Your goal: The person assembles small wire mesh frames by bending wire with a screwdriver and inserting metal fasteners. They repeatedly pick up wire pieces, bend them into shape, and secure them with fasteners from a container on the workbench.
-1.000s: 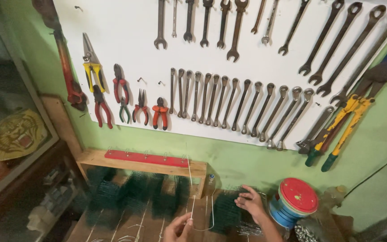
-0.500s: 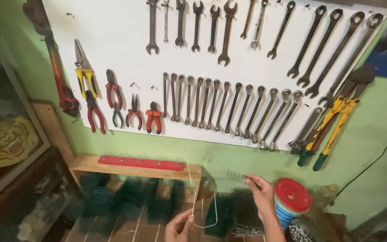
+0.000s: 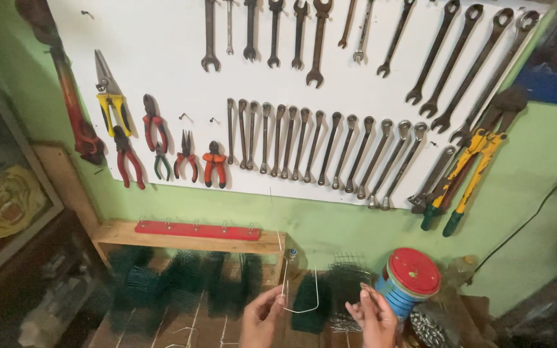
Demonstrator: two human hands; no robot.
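At the bottom middle of the frame, I see my left hand (image 3: 262, 316) pinching a thin bent wire (image 3: 301, 303). My right hand (image 3: 372, 316) is just beside it, with its fingers curled near the wire's other end. I cannot tell if the right hand really grips the wire or only touches it.

A second ago my right hand was lower and more to the right, down on the dark green brushes (image 3: 182, 283). Now both hands have come up and closer together, and the wire is lifted off the bench (image 3: 156, 328). So the wire is now being worked in the air, held between my two hands.

The wire is shaped like the letter U. Its long sides stand nearly straight up and down, and the bend sits at the bottom. One long end pokes way up toward the white tool board (image 3: 162, 58).

A round tin with a red lid (image 3: 410, 277) stands at the lower right, near my right hand. Rows of wrenches (image 3: 317, 151) hang in the middle of the board, and pliers (image 3: 185, 158) hang at the left.
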